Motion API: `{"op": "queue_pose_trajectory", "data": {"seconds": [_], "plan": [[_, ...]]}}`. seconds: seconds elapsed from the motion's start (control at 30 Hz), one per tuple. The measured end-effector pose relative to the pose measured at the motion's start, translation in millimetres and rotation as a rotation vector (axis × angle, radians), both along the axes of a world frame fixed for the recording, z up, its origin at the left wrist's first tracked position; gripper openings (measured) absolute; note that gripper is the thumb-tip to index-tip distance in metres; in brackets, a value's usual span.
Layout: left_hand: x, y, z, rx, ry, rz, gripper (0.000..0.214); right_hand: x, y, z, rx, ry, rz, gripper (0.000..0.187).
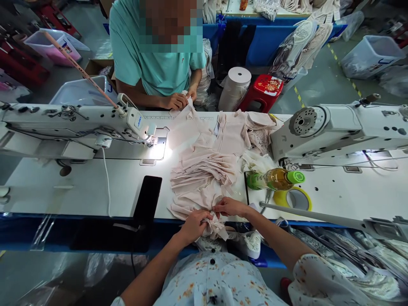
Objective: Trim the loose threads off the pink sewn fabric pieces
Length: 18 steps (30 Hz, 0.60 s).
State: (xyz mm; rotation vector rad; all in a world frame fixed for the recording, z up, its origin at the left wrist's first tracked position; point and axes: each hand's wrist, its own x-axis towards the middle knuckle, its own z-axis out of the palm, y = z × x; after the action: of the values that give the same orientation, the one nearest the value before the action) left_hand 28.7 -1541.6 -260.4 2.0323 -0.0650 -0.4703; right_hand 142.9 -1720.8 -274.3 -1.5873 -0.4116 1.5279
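Note:
At the table's near edge, my left hand [195,226] is closed on a piece of pale pink fabric [218,229], part of which hangs over the edge. Just to its right, my right hand [230,207] pinches the same fabric, its thumb and fingertips close to my left fingers. A small dark spot shows between the fingertips, too small to make out. Beyond both hands lies a loose heap of pale pink fabric pieces [207,168], folded and layered. Lace-trimmed pieces [259,131] lie farther back.
A sewing machine [137,121] with its lamp lit stands left, another [318,127] right. A phone [148,197], a drink bottle [277,179] and yellow tape [293,199] flank the heap. Across the table a person [156,63] handles similar fabric. A metal rod [306,212] crosses the right front.

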Motion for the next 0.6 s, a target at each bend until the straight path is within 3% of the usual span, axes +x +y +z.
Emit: {"op": "queue_pose_trajectory", "data": {"seconds": [0.6], "plan": [[-0.7,-0.1,-2.2,0.049,-0.031,-0.039,0.036,4.0,7.1,-2.2,-0.042,0.105,0.001,0.047]]}}
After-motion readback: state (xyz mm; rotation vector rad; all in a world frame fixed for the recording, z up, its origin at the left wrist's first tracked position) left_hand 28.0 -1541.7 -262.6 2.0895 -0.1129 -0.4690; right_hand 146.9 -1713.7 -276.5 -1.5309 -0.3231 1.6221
